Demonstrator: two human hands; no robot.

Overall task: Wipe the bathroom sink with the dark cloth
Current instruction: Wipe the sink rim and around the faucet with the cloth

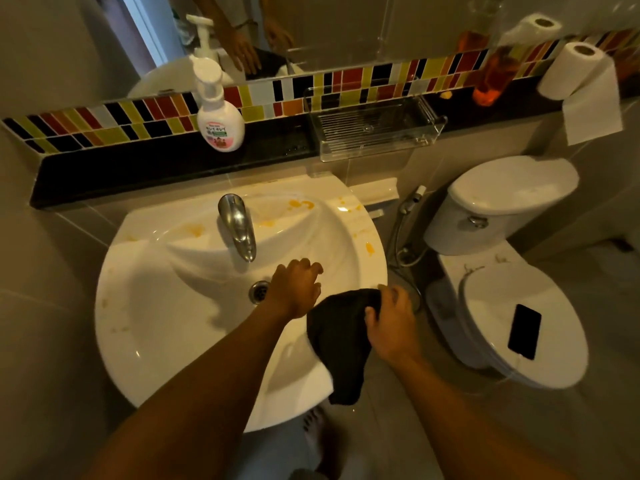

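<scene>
My right hand (391, 315) pinches the dark cloth (341, 341) by its top edge so it hangs over the sink's (138, 306) right rim, while my left hand (296, 289), fingers curled and holding nothing, rests in the basin beside the drain (259, 291).

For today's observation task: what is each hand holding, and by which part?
Right hand pinches the dark cloth by its top edge; left hand holds nothing.
</scene>
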